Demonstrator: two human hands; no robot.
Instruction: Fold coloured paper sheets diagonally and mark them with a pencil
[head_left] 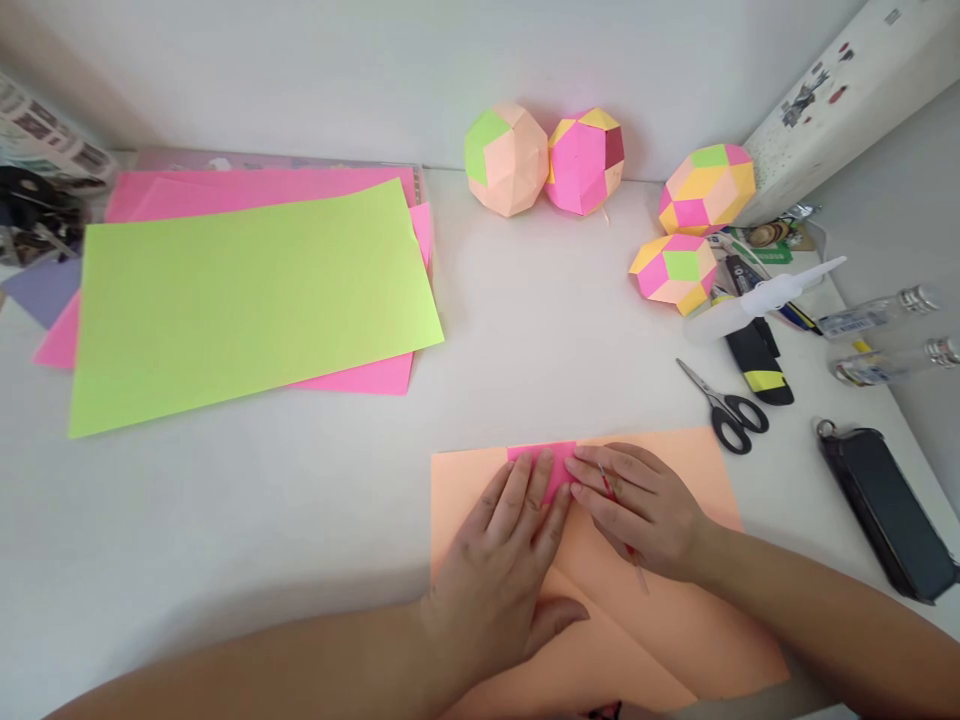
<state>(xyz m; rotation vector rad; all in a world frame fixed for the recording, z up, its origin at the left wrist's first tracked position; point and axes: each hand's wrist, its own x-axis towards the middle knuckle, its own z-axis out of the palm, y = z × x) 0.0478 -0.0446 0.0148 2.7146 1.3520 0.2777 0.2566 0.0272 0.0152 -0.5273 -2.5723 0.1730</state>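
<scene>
The left hand (495, 570) lies palm down over the peach sheet (667, 620), wrist angled in from the lower left, fingers fanned and pressing on a small pink paper piece (559, 462), thumb stretched out to the right. Those fingers grasp nothing. The pink piece sits along the peach sheet's far edge. Over the sheet's right half, the right hand (652, 515) bends inward, its fingertips touching the piece's right side; a thin red tool (606, 482) is held between its curled fingers, its pale end slanting toward the person.

Right of the peach sheet and farther back on the worktop (300, 520), a clear bottle (870, 315) carries a label too small to read. Print on a green packet (772, 250), behind the sheet to the right, is also illegible. A white box (810, 110) beyond them bears dark and red printed marks.
</scene>
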